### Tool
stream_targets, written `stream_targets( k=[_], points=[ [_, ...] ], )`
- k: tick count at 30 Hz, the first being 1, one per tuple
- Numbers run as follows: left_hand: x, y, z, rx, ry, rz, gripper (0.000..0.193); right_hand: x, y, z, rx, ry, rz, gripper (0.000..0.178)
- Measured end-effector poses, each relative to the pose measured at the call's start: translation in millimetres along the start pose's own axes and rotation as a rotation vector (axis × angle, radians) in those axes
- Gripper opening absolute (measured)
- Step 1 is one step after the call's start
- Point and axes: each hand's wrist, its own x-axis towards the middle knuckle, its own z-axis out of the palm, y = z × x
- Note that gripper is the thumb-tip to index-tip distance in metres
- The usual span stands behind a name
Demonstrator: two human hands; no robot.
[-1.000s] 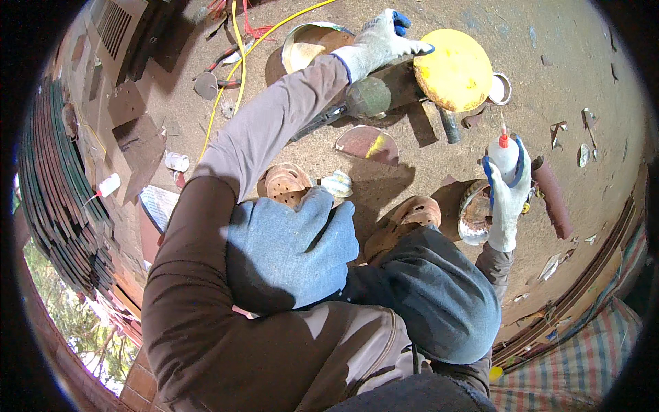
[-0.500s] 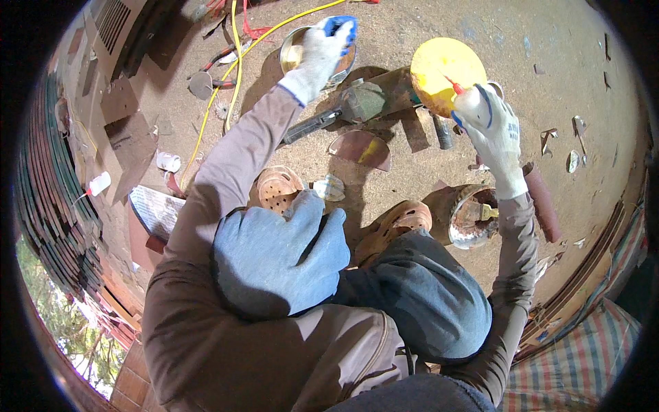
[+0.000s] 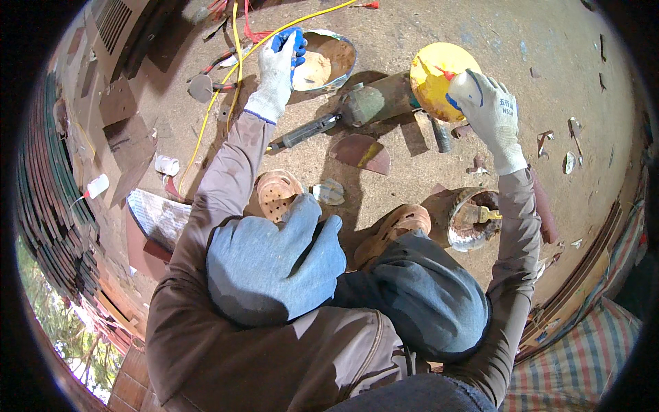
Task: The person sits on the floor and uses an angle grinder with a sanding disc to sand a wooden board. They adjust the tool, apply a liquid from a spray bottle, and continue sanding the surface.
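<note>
My gloved left hand point(image 3: 276, 77) is at the left rim of a round tub point(image 3: 345, 45) with brown and pale contents. Its blue-coated fingers are curled together, and whatever they hold, if anything, is hidden. In my gloved right hand point(image 3: 489, 110) is a white squeeze bottle point(image 3: 464, 92) with a red nozzle. That nozzle points at a round yellow disc point(image 3: 431, 74), with a wet-looking yellow patch around it. The disc faces up at the end of a green angle grinder point(image 3: 374, 101), which lies on the floor with its dark handle toward my left arm.
A half-round brown sheet point(image 3: 362, 152) lies before my shoes. By my right forearm stands a crusted can point(image 3: 468, 230) with a brush in it. Yellow cord point(image 3: 203, 128) and pincers point(image 3: 202, 86) lie at the left, near another white bottle point(image 3: 98, 185). Scraps litter the right side.
My left hand has moved left from over the tub to its rim, uncovering the contents. My right hand has shifted slightly left with the squeeze bottle, its nozzle still over the disc.
</note>
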Motion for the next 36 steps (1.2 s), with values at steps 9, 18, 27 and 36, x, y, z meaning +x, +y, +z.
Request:
stream_targets(
  k=[9, 18, 27, 36],
  points=[
    [4, -7, -7, -0.003, -0.002, 0.000, 0.025, -9, -3, -3, 0.071, -0.017, -0.046, 0.050],
    [0, -8, -10, 0.014, 0.009, -0.012, 0.025, -18, -10, -12, 0.129, -0.067, -0.053, 0.048],
    [-2, -7, -15, 0.035, 0.021, 0.005, 0.028, -1, 6, -4, 0.080, 0.013, -0.015, 0.048],
    [-2, -8, -15, 0.019, 0.103, 0.001, 0.020, -11, 6, 4, 0.120, 0.050, -0.013, 0.052]
  ],
)
